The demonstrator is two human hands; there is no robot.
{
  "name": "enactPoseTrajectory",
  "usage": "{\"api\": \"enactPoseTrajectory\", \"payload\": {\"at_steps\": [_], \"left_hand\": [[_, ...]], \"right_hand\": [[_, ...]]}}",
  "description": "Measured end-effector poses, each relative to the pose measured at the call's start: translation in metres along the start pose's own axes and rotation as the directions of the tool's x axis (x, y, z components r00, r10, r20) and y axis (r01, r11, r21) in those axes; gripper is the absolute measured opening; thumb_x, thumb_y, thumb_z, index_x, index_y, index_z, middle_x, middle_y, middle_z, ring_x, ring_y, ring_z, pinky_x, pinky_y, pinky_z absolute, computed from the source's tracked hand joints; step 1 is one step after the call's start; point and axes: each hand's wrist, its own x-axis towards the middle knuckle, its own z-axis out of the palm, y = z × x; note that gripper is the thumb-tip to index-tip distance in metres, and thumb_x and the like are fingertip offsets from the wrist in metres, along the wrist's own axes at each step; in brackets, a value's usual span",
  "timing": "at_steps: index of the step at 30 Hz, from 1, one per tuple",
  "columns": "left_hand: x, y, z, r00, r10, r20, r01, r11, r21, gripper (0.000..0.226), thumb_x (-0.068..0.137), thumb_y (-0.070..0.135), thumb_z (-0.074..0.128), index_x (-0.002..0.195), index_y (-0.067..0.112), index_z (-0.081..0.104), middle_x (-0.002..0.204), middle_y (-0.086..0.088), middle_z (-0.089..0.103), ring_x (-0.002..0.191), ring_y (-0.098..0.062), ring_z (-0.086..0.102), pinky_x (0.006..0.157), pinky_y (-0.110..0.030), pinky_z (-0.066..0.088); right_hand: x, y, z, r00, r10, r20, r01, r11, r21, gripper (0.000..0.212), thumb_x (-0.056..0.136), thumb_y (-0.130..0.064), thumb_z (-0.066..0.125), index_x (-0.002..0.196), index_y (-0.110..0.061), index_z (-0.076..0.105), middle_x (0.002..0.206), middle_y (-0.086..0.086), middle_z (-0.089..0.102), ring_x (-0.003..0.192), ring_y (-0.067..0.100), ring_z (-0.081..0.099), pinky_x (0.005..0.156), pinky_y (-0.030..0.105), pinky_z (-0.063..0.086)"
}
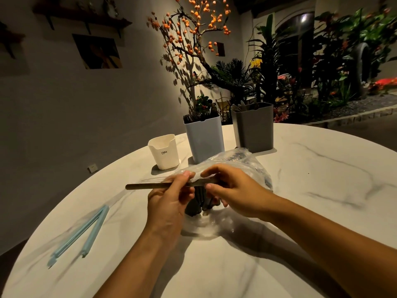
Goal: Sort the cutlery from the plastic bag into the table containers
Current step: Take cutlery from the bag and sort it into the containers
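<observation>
Cutlery piece (pixel 150 186) lies 9-to-3 o'clock, pinched by both hands. Left hand (pixel 169 201) grips nearer the free handle; right hand (pixel 232 194) pinches the bag-side end.

A single wide-angle view is given, taken from the head and aimed forward and down over a round table (pixel 300 179). The left hand (pixel 169 203) and right hand (pixel 234 194) are seen close, near the middle of the frame, with both forearms entering from the bottom edge. Three containers (pixel 205 139) are placed just beyond the hands. Farther off, a wall (pixel 64 104) is taken in at the left and plants (pixel 322 61) at the right. Straight lines are bent toward the edges of the frame. No second view is supplied.
</observation>
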Motion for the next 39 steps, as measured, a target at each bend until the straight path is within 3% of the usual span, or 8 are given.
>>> {"api": "enactPoseTrajectory", "payload": {"at_steps": [8,13,19,24,30,33,36,39], "left_hand": [[-0.002,-0.002,0.001,0.998,-0.032,0.059,0.033,0.999,-0.012,0.019,0.081,0.017,0.070,0.095,0.005,0.073,0.086,-0.007,0.074,0.070,-0.011,0.069,0.059,-0.019,0.053],[-0.003,-0.006,0.002,0.994,-0.077,0.075,0.072,0.996,0.059,0.033,0.073,0.029,0.074,0.101,0.011,0.075,0.101,-0.009,0.075,0.099,-0.024,0.072,0.091,-0.039,0.054],[-0.001,-0.007,0.000,0.986,-0.154,0.060,0.152,0.988,0.028,0.014,0.087,0.016,0.066,0.080,0.013,0.078,0.094,-0.013,0.076,0.095,-0.028,0.072,0.082,-0.039,0.055],[0.000,-0.006,0.003,0.988,-0.147,0.051,0.144,0.987,0.069,0.021,0.080,0.023,0.070,0.097,0.011,0.071,0.091,-0.008,0.077,0.095,-0.028,0.072,0.087,-0.040,0.056],[0.001,0.003,0.001,0.968,-0.146,0.206,0.158,0.987,-0.042,0.035,0.081,0.026,0.066,0.110,0.007,0.066,0.101,-0.014,0.075,0.095,-0.029,0.072,0.087,-0.037,0.057],[0.003,-0.002,0.001,0.998,-0.047,0.040,0.041,0.987,0.154,0.021,0.092,0.026,0.064,0.105,0.010,0.061,0.084,-0.010,0.073,0.075,-0.018,0.072,0.072,-0.030,0.058],[0.000,-0.011,-0.003,0.909,0.416,0.001,-0.285,0.622,0.730,0.019,0.093,0.027,0.065,0.099,0.017,0.050,0.083,0.000,0.061,0.069,-0.013,0.061,0.065,-0.021,0.058],[0.003,-0.012,-0.007,0.629,0.687,0.363,-0.542,0.053,0.838,0.040,0.083,0.026,0.074,0.113,0.020,0.049,0.109,-0.002,0.057,0.098,-0.016,0.055,0.086,-0.028,0.053]], "right_hand": [[0.000,-0.001,0.010,0.994,-0.097,-0.046,0.095,0.994,-0.051,0.013,0.094,-0.029,0.060,0.106,-0.025,0.058,0.099,-0.009,0.065,0.093,0.010,0.065,0.077,0.023,0.059],[-0.004,-0.007,0.020,0.985,-0.156,-0.074,0.153,0.987,-0.039,0.032,0.096,-0.019,0.060,0.125,-0.030,0.050,0.104,-0.006,0.063,0.095,0.011,0.065,0.080,0.023,0.058],[-0.005,-0.003,0.021,0.964,-0.260,-0.056,0.239,0.941,-0.241,0.040,0.096,-0.021,0.060,0.133,-0.035,0.056,0.124,-0.010,0.060,0.116,0.007,0.055,0.101,0.025,0.048],[-0.003,-0.006,0.020,0.959,-0.239,-0.150,0.219,0.966,-0.141,0.028,0.092,-0.018,0.065,0.116,-0.032,0.067,0.109,-0.019,0.060,0.104,-0.001,0.059,0.086,0.009,0.049],[0.001,-0.011,0.013,0.974,-0.117,-0.195,0.132,0.989,0.067,0.017,0.090,-0.018,0.067,0.096,-0.033,0.069,0.089,-0.012,0.070,0.082,0.006,0.069,0.067,0.018,0.057],[0.004,-0.009,0.000,0.962,-0.021,-0.271,0.073,0.980,0.184,0.014,0.089,-0.014,0.067,0.096,-0.026,0.069,0.086,-0.005,0.071,0.072,0.011,0.072,0.059,0.017,0.055],[0.006,-0.007,-0.007,0.950,0.033,-0.312,0.028,0.982,0.188,0.014,0.089,-0.012,0.066,0.099,-0.020,0.070,0.087,-0.002,0.070,0.070,0.008,0.071,0.057,0.017,0.055],[0.006,-0.007,-0.009,0.963,0.048,-0.266,-0.009,0.989,0.147,0.014,0.089,-0.013,0.067,0.101,-0.019,0.073,0.083,-0.002,0.071,0.065,0.008,0.069,0.057,0.019,0.055]]}}
